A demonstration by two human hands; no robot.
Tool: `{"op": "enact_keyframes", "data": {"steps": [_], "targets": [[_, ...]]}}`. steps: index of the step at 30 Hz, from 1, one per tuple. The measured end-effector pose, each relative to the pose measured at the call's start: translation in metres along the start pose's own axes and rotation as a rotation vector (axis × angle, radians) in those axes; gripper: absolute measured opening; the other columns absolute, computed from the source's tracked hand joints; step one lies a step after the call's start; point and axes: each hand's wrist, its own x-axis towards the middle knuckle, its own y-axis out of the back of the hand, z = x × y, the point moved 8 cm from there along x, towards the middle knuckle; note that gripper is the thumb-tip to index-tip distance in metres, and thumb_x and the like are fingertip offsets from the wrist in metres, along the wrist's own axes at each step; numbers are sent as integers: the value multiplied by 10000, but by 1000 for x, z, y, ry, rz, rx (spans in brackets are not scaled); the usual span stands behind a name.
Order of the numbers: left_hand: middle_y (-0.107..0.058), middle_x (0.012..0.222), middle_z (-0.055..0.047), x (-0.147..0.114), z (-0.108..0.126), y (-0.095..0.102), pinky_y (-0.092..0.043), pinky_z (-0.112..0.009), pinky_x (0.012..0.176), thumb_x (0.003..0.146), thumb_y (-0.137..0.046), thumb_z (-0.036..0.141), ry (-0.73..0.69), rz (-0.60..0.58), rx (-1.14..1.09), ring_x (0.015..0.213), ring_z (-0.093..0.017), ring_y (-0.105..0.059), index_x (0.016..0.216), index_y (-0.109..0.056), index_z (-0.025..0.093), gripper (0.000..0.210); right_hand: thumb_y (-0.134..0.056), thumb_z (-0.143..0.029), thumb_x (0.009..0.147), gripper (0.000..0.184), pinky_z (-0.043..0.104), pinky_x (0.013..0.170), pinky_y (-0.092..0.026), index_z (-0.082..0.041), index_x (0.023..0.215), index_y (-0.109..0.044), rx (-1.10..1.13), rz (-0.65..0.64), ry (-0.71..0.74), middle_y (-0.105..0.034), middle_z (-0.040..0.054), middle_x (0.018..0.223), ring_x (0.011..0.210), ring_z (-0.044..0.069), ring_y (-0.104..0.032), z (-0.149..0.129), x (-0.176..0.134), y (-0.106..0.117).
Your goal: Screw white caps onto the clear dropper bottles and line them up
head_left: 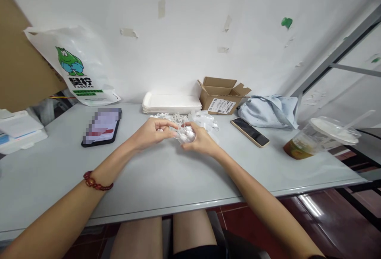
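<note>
**K:** Head view, left to right: white plastic bag [77, 66] with a green cartoon print leaning on the wall, a tablet [102, 131] lying flat, then both hands meeting mid-table [149, 187].

**M:** Hand state?

**K:** Left hand [151, 132], the one with the red bead bracelet [97, 182], is narrowed to a pinch, thumb and forefinger reaching into the bundle. Right hand [200, 142] is curled around a clear plastic pouch [187, 135] with small white parts inside. Pouch sits between the two hands, just above the table, in front of a loose pile of white parts [190, 118].

**M:** Handling?

**K:** My read: very light, thin film, soft and crinkly, probably slippery. The parts inside look rigid but tiny, easy to spill. Best held at the film's edge or mouth, other hand cupping underneath.

**M:** Anything unclear?

**K:** Can't tell what the white parts are; too small, glare on the film. Right fingers hide the pouch's far side. Can't tell whether the pouch is open or sealed.

**M:** Further right?

**K:** Stack of white trays [171, 103], open cardboard box [222, 94], phone [250, 132], pale blue cloth [269, 110], lidded drink cup [323, 138] with a straw.
</note>
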Motion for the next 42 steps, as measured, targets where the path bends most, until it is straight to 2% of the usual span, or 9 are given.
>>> {"op": "enact_keyframes", "data": {"steps": [5,11,15,18,24,29,35,40,42], "targets": [[-348,514,67,-1,5,-12,-240,-236,517,725,-650,383,-56,-17,174,505,-93,-319,893,-723,180,273,-691,-306,587,678,252,574,-349,-154,1208,-467,-9,-16,-30,-501,-29,733,631,129,-442,2,0,-4],[-351,537,65,-1,-1,-16,-267,-236,541,777,-592,360,-67,-21,293,527,-112,-356,937,-701,196,254,-680,-311,591,563,237,556,-324,-158,1107,-513,-13,-2,8,-487,-41,697,636,131,-445,4,2,-5],[-350,554,66,0,-4,-19,-281,-232,550,799,-574,384,-77,-69,284,542,-112,-367,937,-683,193,260,-669,-325,595,334,224,516,-268,-179,851,-513,-1,-22,4,-408,-70,620,578,104,-383,4,3,-6],[-359,561,65,-1,-3,-17,-290,-233,558,809,-566,414,-90,-56,315,553,-111,-372,918,-676,185,276,-657,-313,598,283,225,515,-238,-193,735,-439,-32,-33,20,-363,-82,589,559,91,-344,3,3,-5],[-379,548,65,-2,0,-18,-308,-235,565,814,-557,446,-99,-36,329,556,-109,-385,831,-658,176,289,-644,-304,631,297,225,516,-239,-206,691,-371,-115,-29,73,-378,-74,578,556,94,-349,-1,5,-5],[-491,581,30,0,-2,-18,-323,-244,588,833,-506,426,-78,19,316,597,-118,-426,622,-600,153,357,-598,-243,654,250,227,521,-256,-211,688,-353,-161,-4,138,-388,-68,568,543,98,-366,-8,5,-6],[-373,507,80,0,-2,-14,-302,-234,558,804,-561,438,-61,3,301,525,-110,-369,902,-646,180,288,-622,-262,649,265,229,514,-251,-210,704,-369,-202,7,89,-394,-65,556,539,106,-370,-2,6,-2],[-527,640,26,0,-1,-15,-338,-248,623,838,-509,432,-87,27,350,633,-133,-457,760,-639,173,301,-600,-263,662,214,227,519,-260,-198,752,-417,-233,1,85,-428,-51,588,559,115,-398,0,4,-2],[-517,625,29,0,-3,-17,-342,-251,622,832,-515,439,-72,25,366,628,-137,-463,782,-638,175,295,-595,-265,668,210,227,518,-264,-198,763,-419,-237,-6,78,-430,-51,589,559,116,-401,0,4,-3]]}}
